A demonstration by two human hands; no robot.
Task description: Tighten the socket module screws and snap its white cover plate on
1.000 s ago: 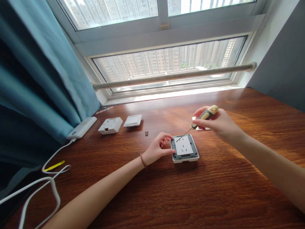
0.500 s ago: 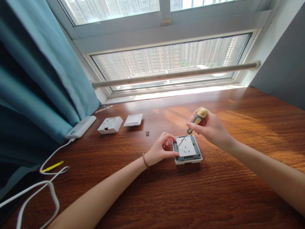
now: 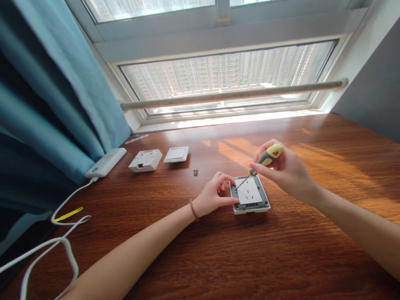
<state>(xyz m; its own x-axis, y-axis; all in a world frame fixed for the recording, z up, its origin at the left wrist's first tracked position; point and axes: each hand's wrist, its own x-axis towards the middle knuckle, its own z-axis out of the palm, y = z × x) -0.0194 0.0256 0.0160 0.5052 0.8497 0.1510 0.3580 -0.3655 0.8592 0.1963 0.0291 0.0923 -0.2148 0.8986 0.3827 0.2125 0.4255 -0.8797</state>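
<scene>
A wall socket (image 3: 249,192) with a white face and grey frame lies on a white box on the wooden table. My left hand (image 3: 218,191) grips its left edge between thumb and fingers. In my right hand (image 3: 279,166) is a yellow and grey screwdriver (image 3: 267,160), held at a slant. Its tip rests at a screw (image 3: 236,191) on the left side of the grey frame. Several small screws (image 3: 195,172) lie on the table beyond my left hand.
Farther left are a white mounting box (image 3: 145,161) and a white switch panel (image 3: 176,154). A white power bank (image 3: 106,162) with a white cable (image 3: 71,193) sits by the blue curtain (image 3: 78,83). A yellow strip (image 3: 68,214) lies near the cable. A window rail (image 3: 234,95) runs behind the table.
The screwdriver leans over farther to the right, its tip still at the left screw. My left hand keeps its hold on the socket. The whole view has shifted slightly.
</scene>
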